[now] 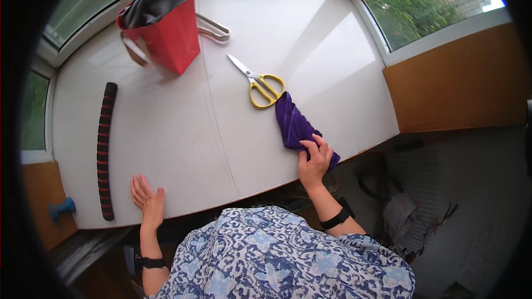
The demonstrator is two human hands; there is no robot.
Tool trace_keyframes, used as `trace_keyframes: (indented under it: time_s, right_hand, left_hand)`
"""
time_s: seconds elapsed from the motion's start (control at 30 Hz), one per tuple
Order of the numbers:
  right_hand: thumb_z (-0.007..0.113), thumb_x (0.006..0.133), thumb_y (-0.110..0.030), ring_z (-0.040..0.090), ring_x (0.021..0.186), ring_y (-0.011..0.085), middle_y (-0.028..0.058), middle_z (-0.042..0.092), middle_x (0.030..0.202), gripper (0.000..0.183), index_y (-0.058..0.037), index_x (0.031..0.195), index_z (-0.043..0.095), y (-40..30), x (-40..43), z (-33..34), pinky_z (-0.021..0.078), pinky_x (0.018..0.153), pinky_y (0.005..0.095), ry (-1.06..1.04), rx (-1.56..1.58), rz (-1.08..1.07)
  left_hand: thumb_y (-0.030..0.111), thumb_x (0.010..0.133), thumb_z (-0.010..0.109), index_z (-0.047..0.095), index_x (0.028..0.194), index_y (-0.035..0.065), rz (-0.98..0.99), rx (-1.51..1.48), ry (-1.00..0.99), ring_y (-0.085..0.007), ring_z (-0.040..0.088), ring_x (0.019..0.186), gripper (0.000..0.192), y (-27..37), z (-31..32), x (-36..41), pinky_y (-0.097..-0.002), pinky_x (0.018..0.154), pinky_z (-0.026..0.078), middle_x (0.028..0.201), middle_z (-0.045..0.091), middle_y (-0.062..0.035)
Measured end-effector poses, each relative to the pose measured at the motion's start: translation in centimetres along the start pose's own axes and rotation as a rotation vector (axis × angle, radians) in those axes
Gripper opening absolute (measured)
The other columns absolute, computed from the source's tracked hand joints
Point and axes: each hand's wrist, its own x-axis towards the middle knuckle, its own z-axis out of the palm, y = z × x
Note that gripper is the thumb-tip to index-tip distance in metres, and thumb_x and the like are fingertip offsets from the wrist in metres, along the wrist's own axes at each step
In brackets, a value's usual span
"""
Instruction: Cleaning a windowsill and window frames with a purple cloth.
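My right hand (315, 162) rests with bent fingers on a folded purple cloth (293, 124) near the table's front edge; whether the fingers grip it is unclear. The cloth's far end touches the yellow handles of a pair of scissors (259, 87), whose blades point away to the upper left and look closed. On the white tabletop, near the front left edge, my left hand (148, 203) lies with its fingers apart and nothing in it. Farther left is a long black foam-covered bar with red stripes (105, 149).
A red bag (166, 33) with pale handles, holding dark grey fabric, stands at the back left of the white table (174, 133). A small blue dumbbell (62, 208) is at the left front corner. Windows and wooden panels (457, 83) border the table.
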Motion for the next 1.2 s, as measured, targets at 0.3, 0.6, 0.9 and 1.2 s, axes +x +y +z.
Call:
trace_keyframes:
  time_s: [0.3, 0.6, 0.9, 1.2]
  right_hand:
    - [0.059, 0.06, -0.001, 0.047, 0.094, 0.0279, 0.0042, 0.056, 0.108, 0.028, -0.0155, 0.084, 0.064, -13.8, -3.5, 5.5, 0.0372, 0.08, 0.0393, -0.305, 0.322, -0.367]
    - [0.066, 0.071, -0.02, 0.036, 0.115, 0.0318, 0.0071, 0.045, 0.126, 0.028, -0.0181, 0.099, 0.064, -26.4, -2.8, 11.6, 0.0278, 0.095, 0.0448, -0.616, 0.448, -0.382]
    - [0.066, 0.071, -0.023, 0.045, 0.105, 0.0322, 0.0134, 0.053, 0.11, 0.043, -0.0069, 0.109, 0.054, -9.9, 11.6, 9.7, 0.038, 0.089, 0.0428, -0.197, -0.087, -0.183]
    - [0.068, 0.071, -0.032, 0.047, 0.1, 0.0268, 0.0076, 0.057, 0.103, 0.047, -0.0124, 0.112, 0.055, -6.6, 10.4, 6.3, 0.0353, 0.086, 0.0392, -0.383, -0.277, -0.267]
  left_hand:
    - [0.044, 0.089, 0.043, 0.006, 0.141, 0.0042, 0.002, -0.025, 0.02, -0.0362, 0.002, 0.133, 0.075, 0.3, -0.6, -0.3, -0.0482, 0.107, 0.001, 0.145, 0.002, -0.0208]
    - [0.036, 0.085, 0.049, 0.009, 0.14, 0.0029, -0.005, -0.033, 0.087, -0.0366, 0.005, 0.132, 0.075, 0.4, 0.2, -0.2, -0.0487, 0.107, 0.001, 0.144, 0.006, -0.0213]
    - [0.04, 0.084, 0.049, 0.014, 0.138, 0.0001, -0.033, -0.136, 0.059, -0.0378, 0.004, 0.133, 0.076, 0.6, -0.7, -0.3, -0.0501, 0.107, 0.0, 0.143, 0.007, -0.0227]
    - [0.046, 0.084, 0.048, 0.015, 0.137, -0.0024, 0.037, -0.17, 0.097, -0.0377, 0.002, 0.132, 0.079, 0.2, -0.3, -0.5, -0.0495, 0.106, 0.0, 0.142, 0.008, -0.0228]
